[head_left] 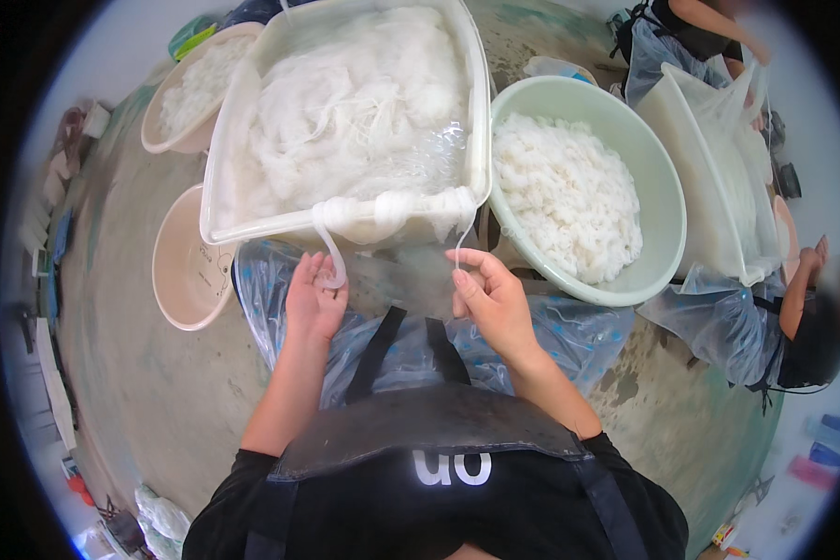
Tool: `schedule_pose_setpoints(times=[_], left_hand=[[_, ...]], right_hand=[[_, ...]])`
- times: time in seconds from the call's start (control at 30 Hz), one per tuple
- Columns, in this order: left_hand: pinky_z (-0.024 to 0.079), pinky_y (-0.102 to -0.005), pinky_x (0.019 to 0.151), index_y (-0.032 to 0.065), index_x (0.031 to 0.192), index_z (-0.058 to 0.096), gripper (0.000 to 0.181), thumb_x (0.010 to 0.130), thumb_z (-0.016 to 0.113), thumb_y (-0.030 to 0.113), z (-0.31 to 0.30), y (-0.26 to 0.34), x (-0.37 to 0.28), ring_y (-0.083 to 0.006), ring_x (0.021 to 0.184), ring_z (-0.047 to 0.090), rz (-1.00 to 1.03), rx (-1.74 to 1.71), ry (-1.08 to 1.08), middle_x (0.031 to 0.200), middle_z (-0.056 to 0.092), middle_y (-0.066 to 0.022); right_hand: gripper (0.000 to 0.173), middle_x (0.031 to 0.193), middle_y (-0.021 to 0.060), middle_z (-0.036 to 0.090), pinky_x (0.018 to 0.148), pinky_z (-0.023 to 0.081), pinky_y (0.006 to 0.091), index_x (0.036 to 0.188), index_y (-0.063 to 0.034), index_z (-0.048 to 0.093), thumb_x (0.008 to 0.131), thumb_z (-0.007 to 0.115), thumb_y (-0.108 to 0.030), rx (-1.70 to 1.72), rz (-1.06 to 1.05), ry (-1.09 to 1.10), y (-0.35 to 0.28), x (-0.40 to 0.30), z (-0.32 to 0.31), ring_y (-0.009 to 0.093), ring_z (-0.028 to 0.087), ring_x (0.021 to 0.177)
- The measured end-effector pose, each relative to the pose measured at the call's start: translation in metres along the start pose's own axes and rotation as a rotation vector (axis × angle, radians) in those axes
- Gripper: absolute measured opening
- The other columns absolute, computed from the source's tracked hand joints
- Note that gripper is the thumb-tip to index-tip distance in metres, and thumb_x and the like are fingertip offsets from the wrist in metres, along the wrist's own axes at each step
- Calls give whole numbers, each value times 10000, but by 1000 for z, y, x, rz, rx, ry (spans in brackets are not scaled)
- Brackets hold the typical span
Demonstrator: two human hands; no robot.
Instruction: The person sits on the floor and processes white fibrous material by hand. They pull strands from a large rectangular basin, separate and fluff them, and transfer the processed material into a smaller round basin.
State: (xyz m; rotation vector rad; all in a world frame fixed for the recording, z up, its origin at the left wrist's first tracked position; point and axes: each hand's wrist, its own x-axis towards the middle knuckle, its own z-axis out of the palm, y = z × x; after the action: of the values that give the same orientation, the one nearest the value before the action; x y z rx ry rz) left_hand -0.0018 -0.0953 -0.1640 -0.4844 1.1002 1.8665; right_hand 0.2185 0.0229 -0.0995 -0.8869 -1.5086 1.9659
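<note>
A large white plastic tub (211, 178) full of wet white silk-like fibre (364, 105) and water stands before me. Bands of fibre (392, 210) are draped over its near rim. From the left of that rim a thick white strand (330, 248) hangs down and curls onto the fingers of my left hand (317, 297), which is palm up; whether the fingers grip it is unclear. My right hand (488, 294) pinches a thin white strand (463, 234) between thumb and fingers, below the rim's right corner. Both hands are above my lap, apart from each other.
On the right, a pale green basin (661, 203) holds clumped white fibre (567, 189). A pink basin (192, 280) is on the left floor; another (155, 140) farther back contains white clumps. Clear plastic sheeting (567, 336) covers my lap. Two people work around another white tub (679, 133) at right.
</note>
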Motion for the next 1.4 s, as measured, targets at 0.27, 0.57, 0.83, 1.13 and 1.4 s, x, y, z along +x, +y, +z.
schedule_pose_setpoints(times=[0.27,0.57,0.83,1.13,1.4], left_hand=[[332,-225,590,74,981,535,357,952,377,393,25,-7,-14,-87,634,396,-32,498,-215,662,401,34],[386,-293,616,71,824,522,326,946,401,348,111,-45,-41,-132,649,456,-107,603,-520,708,503,-23],[199,-173,404,104,874,445,315,944,394,408,191,57,-40,-44,492,247,79,339,-616,609,307,58],[394,-354,492,53,897,483,329,917,452,380,160,34,-23,-216,512,470,1015,1390,-1024,585,451,-60],[433,-394,639,63,867,504,185,866,533,246,222,66,-84,-334,735,529,1191,1785,-1115,773,554,-142]], right_hand=[[383,624,28,564,508,395,240,1234,-48,468,874,549,-150,-256,-126,59,-5,-5,10,91,508,527],[406,664,84,613,508,445,292,1180,-66,533,785,623,-57,-1072,-476,56,-14,4,24,181,568,536],[454,1149,221,534,883,418,388,1132,-37,550,716,686,-155,-1310,-344,414,11,36,-51,337,509,1064],[226,872,105,657,683,486,367,946,-115,672,780,641,-265,-1023,-363,154,-44,45,-30,284,617,774],[241,1011,115,626,811,459,334,984,-66,658,748,655,-114,-618,-449,-234,-124,102,-8,226,596,916]])
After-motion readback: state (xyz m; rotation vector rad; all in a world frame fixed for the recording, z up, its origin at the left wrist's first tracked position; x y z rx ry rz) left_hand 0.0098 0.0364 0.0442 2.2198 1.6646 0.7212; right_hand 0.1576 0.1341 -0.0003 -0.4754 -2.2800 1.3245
